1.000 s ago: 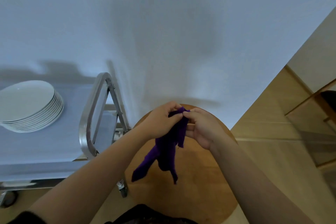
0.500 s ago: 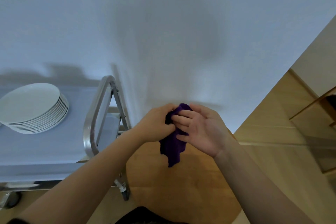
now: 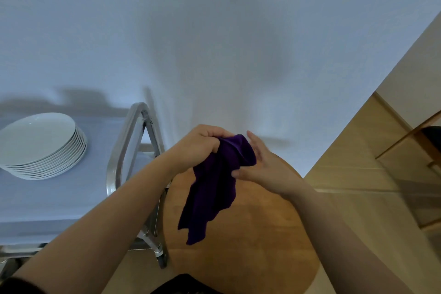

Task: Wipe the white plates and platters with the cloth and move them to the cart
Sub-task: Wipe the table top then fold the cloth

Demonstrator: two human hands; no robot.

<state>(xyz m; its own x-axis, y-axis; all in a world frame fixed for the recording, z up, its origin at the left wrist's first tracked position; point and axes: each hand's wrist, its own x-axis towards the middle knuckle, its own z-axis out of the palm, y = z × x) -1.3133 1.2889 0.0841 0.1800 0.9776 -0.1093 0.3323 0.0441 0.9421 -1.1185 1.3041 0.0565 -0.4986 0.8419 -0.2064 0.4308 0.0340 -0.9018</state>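
Observation:
A dark purple cloth (image 3: pixel 212 186) hangs in front of me over a round wooden table (image 3: pixel 250 246). My left hand (image 3: pixel 198 145) is clenched on its top edge. My right hand (image 3: pixel 265 167) lies against the cloth's right side with the fingers spread and the thumb pressing the fabric. A stack of several white plates (image 3: pixel 40 145) stands on the top shelf of the metal cart (image 3: pixel 128 145) at the left, well apart from both hands.
The cart's shelf (image 3: pixel 47 198) is covered in pale cloth, and its handle loop rises beside my left forearm. A white wall fills the background. Wooden floor and furniture (image 3: pixel 393 162) show at the right.
The cloth was bunched between both hands half a second ago; now it hangs longer and looser, and my right hand's fingers have spread.

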